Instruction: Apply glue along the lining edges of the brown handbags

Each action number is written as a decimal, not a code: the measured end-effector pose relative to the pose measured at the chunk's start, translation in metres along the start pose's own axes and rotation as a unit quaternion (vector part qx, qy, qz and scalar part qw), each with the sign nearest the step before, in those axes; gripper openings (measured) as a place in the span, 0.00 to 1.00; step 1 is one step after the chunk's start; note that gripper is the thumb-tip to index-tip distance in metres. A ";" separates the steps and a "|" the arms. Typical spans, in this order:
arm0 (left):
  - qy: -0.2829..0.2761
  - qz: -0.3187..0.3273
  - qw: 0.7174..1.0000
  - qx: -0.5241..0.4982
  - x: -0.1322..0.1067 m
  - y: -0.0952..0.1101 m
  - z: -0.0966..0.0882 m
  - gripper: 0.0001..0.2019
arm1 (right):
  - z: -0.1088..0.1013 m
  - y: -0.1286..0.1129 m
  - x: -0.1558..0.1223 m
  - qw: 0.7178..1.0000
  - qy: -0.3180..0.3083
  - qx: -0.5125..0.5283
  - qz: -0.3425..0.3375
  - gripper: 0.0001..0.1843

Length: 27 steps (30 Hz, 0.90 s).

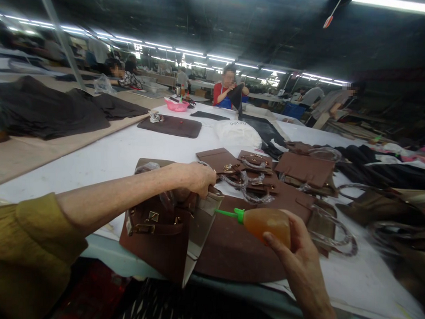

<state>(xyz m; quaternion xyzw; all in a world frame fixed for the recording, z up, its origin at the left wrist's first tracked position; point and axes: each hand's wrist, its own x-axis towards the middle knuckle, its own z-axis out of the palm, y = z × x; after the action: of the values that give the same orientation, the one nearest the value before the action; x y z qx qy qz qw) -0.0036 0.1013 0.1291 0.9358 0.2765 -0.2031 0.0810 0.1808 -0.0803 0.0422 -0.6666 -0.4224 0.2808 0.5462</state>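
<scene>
My left hand (201, 177) is closed on the upper side edge of a brown handbag (160, 255), its fingertips partly hidden. The bag stands near the table's front edge, with gold-coloured hardware on its front and plastic wrap on its handle. Its side panel (201, 219) faces right and shows a lighter tan-grey surface. In my right hand (300, 255) is a squeeze bottle (268, 224) of amber liquid, held on its side. The bottle's thin green nozzle (228, 213) points left, its tip at or very near the side panel; contact is unclear.
A flat brown piece (240, 249) lies under and right of the bag. Several brown handbags (304, 167) with plastic-wrapped handles crowd the right. Farther back are a white bundle (237, 132), a dark flat panel (170, 126) and a pink basket (176, 104). A person across the table holds dark material.
</scene>
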 end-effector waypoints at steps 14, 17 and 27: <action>0.011 0.024 1.000 -0.002 0.006 -0.006 0.010 0.10 | 0.002 0.014 -0.021 0.998 -0.030 -0.057 -0.004 0.30; 0.005 0.018 1.000 0.005 0.005 -0.004 0.008 0.10 | 0.002 0.019 -0.025 0.997 -0.039 -0.068 0.005 0.31; 0.003 0.018 1.000 0.015 -0.001 -0.001 0.006 0.12 | 0.006 0.040 -0.040 0.994 -0.073 -0.084 0.019 0.29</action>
<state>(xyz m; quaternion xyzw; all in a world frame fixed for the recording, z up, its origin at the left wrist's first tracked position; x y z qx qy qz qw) -0.0066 0.0998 0.1241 0.9423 0.2571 -0.2028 0.0692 0.1664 -0.1137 -0.0016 -0.6960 -0.4702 0.3025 0.4506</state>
